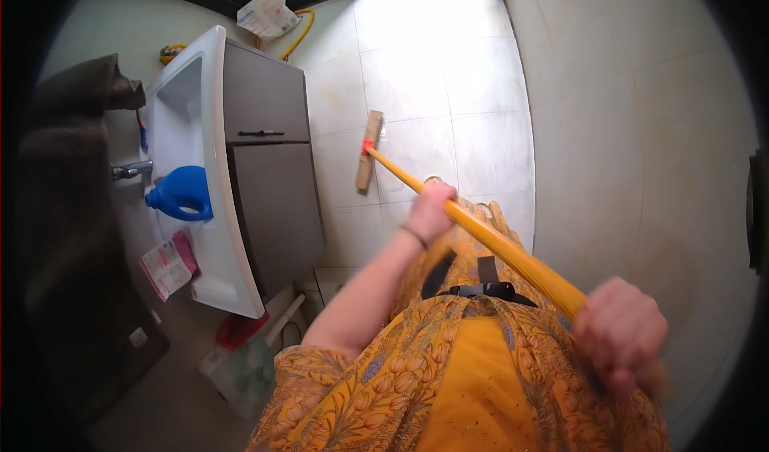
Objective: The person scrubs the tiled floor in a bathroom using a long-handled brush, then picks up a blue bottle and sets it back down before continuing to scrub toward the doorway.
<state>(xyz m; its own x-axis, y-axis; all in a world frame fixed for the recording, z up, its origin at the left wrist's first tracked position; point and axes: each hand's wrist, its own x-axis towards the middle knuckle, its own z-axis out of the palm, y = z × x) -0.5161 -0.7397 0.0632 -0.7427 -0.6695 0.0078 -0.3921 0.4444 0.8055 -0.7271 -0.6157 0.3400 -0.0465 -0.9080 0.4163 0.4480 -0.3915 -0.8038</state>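
Both of my hands grip a long broom with a yellow-orange handle (513,252). My left hand (433,210) is closed around the middle of the handle, a dark band on its wrist. Higher up, near the handle's end, my right hand (621,330) is wrapped around it, slightly blurred. The handle slants away to the far left, down to a narrow brown broom head (364,177) with a red socket. That head lies on the pale tiled floor (408,151), a few bristles showing along its right side.
To the left stands a white sink (225,244) over a grey cabinet (276,203). A blue jug (183,193) and a pink-and-white packet (170,266) rest on it, near a tap (132,170). A yellow hose (303,35) hangs behind. A wall (617,131) bounds the right side.
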